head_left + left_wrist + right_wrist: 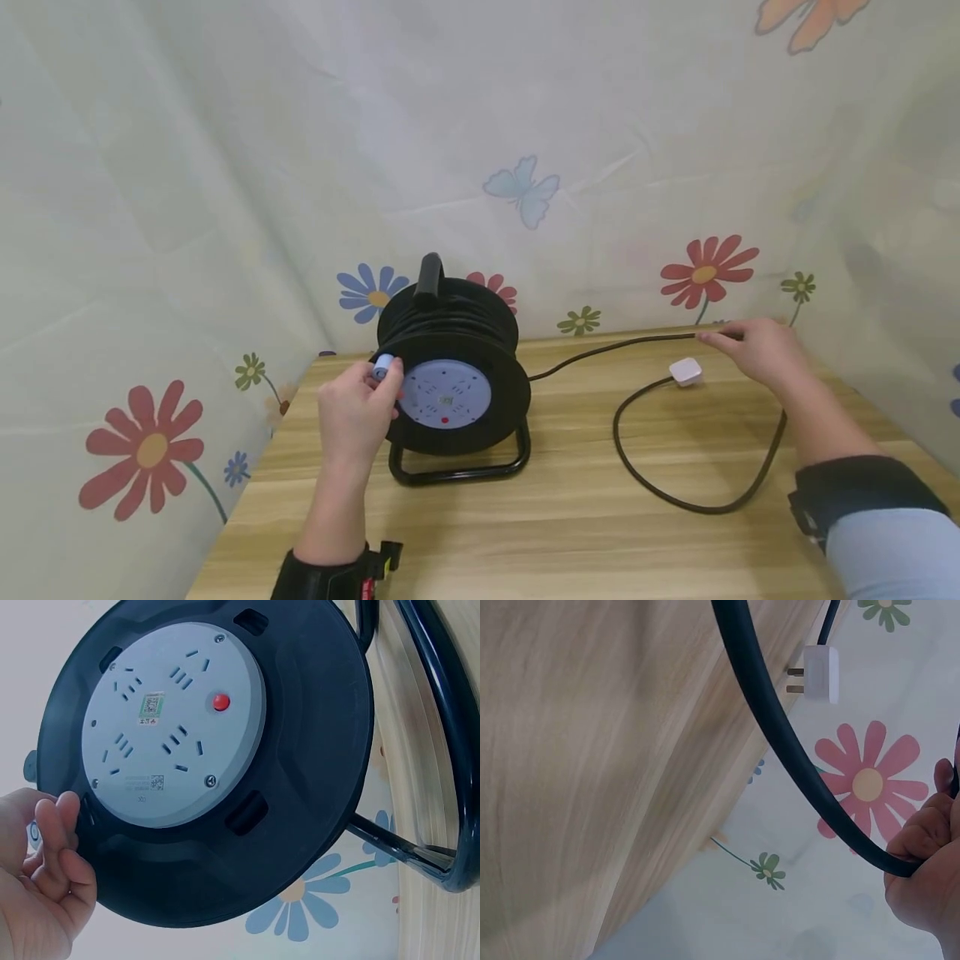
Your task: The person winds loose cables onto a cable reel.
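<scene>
A black cable reel (452, 367) stands on its tube frame, with black cord wound on its drum and a pale blue socket face (447, 393) turned toward me. At its left rim my left hand (355, 412) grips a light blue crank knob (383, 366); in the left wrist view the fingers mostly cover this knob. On the right, my right hand (765, 354) holds the black cord (630, 342) that runs out from the reel. From that hand the cord loops over the table to a white plug (686, 372), whose two flat pins show in the right wrist view.
Under everything lies a wood-grain table (570, 533). A pale curtain (600, 100) with printed flowers hangs close behind its back edge and along the left. The reel's carrying handle (429, 279) sticks up above the drum.
</scene>
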The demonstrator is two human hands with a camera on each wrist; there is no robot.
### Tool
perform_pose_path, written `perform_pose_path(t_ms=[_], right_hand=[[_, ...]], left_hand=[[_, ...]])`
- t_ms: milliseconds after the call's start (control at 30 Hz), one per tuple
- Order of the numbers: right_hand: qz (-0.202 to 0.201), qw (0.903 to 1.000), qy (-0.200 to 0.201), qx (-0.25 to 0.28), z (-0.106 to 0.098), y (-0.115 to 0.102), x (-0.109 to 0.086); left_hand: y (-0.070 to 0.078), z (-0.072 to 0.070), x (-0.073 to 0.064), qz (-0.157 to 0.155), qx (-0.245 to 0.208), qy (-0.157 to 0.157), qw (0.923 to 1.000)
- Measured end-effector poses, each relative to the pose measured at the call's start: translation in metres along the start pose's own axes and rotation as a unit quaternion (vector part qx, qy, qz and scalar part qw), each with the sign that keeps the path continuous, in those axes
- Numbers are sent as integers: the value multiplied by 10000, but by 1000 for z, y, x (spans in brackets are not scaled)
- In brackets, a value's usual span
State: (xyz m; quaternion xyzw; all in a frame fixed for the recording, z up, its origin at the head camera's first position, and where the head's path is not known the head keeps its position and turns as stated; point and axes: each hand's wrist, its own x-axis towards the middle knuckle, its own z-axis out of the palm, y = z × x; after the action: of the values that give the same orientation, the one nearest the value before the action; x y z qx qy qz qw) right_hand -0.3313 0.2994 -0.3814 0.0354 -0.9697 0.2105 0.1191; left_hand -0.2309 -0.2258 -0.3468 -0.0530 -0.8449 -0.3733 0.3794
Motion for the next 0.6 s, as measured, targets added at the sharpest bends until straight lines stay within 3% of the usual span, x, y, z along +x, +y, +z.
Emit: perform_pose_path(t_ms=[167, 333, 467, 600], right_hand=[[-60, 9999, 95, -115, 3, 2, -1], [-125, 9997, 104, -181, 5, 0, -6], [-226, 9997, 75, 31, 3, -8, -9], [-335, 9989, -11, 321, 5, -17, -9]], left_hand=[[0, 3, 1, 122, 117, 25, 9999], [4, 8, 2, 612, 432, 110, 9971], [7, 11, 4, 930, 439, 222, 9944], [10, 13, 6, 985, 320, 325, 9941]])
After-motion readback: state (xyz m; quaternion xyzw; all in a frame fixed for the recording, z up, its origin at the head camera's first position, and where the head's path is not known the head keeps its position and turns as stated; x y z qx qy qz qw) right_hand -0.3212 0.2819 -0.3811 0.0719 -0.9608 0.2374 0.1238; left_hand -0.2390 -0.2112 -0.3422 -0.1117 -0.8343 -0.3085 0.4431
